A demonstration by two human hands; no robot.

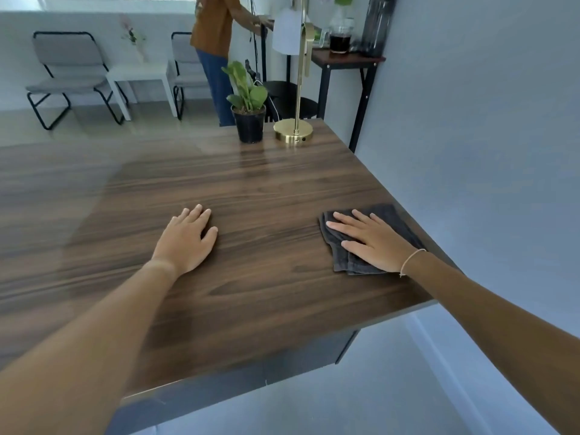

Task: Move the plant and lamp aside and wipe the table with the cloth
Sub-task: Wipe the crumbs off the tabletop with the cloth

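A dark wooden table (251, 189) fills the view. At its far edge stands a green plant in a black pot (249, 120), and just right of it a brass lamp (293, 131) with a round base and a white shade. A folded dark grey cloth (386, 215) lies near the table's right edge. My right hand (373, 240) lies flat on the cloth with its fingers spread. My left hand (188, 237) rests palm down on the bare wood in the middle, holding nothing.
A grey wall runs along the table's right side. Beyond the far edge a person in a brown top (216, 42) stands at a small side table (345, 59) with bottles. Two folding chairs (67, 76) and a white low table (141, 76) stand at the back left.
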